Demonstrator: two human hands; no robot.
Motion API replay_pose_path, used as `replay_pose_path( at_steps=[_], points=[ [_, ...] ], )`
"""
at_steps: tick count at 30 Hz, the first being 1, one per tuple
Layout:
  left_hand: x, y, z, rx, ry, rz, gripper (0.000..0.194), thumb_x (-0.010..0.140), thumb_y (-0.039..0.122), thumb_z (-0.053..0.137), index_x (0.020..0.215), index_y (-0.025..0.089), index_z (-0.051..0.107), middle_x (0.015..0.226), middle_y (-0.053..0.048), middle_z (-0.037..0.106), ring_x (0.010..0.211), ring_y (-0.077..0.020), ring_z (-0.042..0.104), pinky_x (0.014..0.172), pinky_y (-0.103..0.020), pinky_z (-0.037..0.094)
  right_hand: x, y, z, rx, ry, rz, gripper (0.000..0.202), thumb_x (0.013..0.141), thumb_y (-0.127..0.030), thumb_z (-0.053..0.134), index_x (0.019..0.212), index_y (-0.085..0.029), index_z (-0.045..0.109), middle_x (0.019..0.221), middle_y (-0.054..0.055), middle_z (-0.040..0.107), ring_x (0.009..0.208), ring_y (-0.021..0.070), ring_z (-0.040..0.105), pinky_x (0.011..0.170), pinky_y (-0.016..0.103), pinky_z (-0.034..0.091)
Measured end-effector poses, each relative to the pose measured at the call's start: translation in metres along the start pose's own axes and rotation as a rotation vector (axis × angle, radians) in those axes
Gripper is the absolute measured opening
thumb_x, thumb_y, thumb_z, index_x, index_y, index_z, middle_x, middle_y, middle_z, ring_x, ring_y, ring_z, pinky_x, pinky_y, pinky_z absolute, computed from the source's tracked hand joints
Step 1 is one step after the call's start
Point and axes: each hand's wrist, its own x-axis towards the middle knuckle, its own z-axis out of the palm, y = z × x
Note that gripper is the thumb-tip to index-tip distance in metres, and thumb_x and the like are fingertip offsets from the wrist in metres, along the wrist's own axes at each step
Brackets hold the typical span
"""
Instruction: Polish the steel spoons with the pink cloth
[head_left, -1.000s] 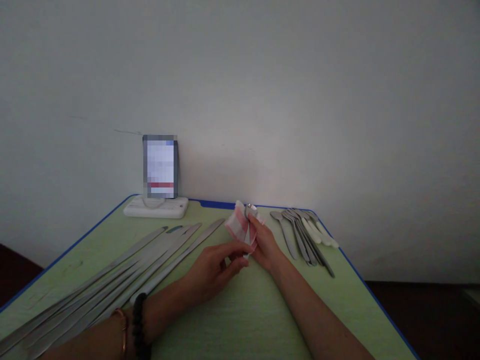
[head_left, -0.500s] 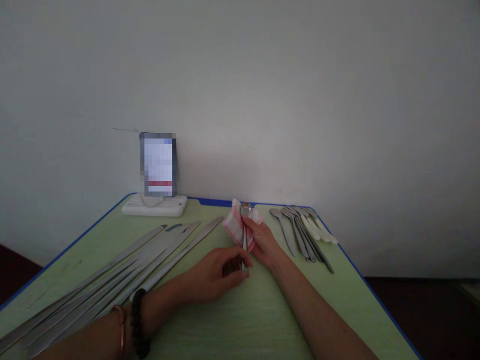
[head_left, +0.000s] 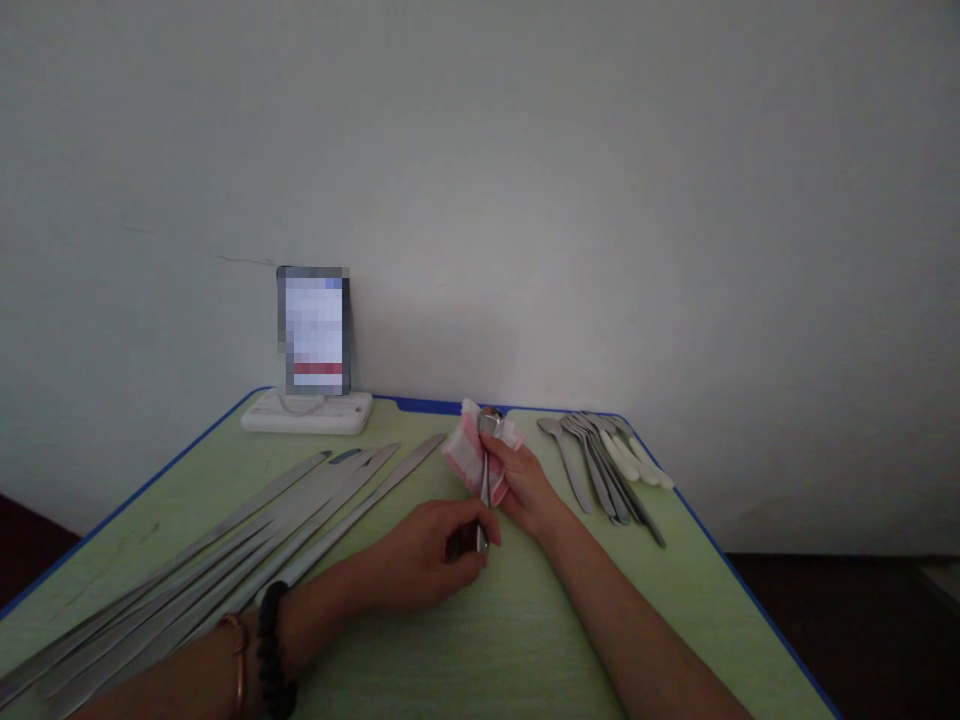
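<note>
A metal spoon (head_left: 485, 470) is held upright over the middle of the table, its bowl at the top. My left hand (head_left: 442, 550) pinches the lower end of its handle between thumb and fingers. Around the spoon's upper part, my right hand (head_left: 523, 482) grips it together with a pink and white cloth (head_left: 466, 450), thumb just below the bowl. The cloth lies behind the spoon and sticks out on both sides.
Several metal knives (head_left: 300, 515) lie on the green table (head_left: 465, 650) at the left. Several spoons (head_left: 592, 465), and pieces with white handles (head_left: 621, 457), lie at the right. A lit device (head_left: 315, 330) stands on a white base (head_left: 307, 412) by the wall.
The spoon has turned slightly, and more of its bowl and handle end shows. Both hands have shifted very slightly left in view, still holding it.
</note>
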Motion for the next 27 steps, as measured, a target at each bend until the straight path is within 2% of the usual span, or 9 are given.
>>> replay_pose_path(
  at_steps=[7,19,27],
  points=[
    [0.0010,0.0006,-0.0005,-0.071,-0.006,-0.011,0.030,0.064,0.000,0.042,0.086,0.015,0.057,0.062,0.006,0.049,0.053,-0.0064,0.040,0.050,-0.017,0.031,0.0006,0.0007,-0.0008,-0.007,0.006,0.015,0.026,0.060,-0.024,0.076,0.081,-0.015,0.062,0.067,-0.001,0.068,0.059,0.0127,0.062,0.059,0.024,0.047],
    [0.0001,0.0020,-0.0002,-0.049,-0.014,-0.029,0.025,0.066,0.003,0.044,0.084,0.014,0.057,0.060,0.006,0.047,0.053,-0.0068,0.039,0.049,-0.017,0.030,-0.0018,-0.0015,0.0026,-0.007,0.017,0.028,0.029,0.057,-0.024,0.077,0.080,-0.015,0.062,0.065,-0.001,0.068,0.057,0.0124,0.061,0.058,0.023,0.048],
    [0.0025,0.0025,0.0005,-0.027,-0.001,-0.039,0.025,0.067,0.004,0.043,0.083,0.015,0.059,0.060,0.006,0.047,0.052,-0.0068,0.039,0.049,-0.017,0.029,-0.0029,-0.0022,0.0028,-0.010,0.027,0.016,0.025,0.061,-0.022,0.075,0.082,-0.015,0.063,0.068,0.000,0.068,0.060,0.0124,0.062,0.063,0.024,0.048]
  ],
)
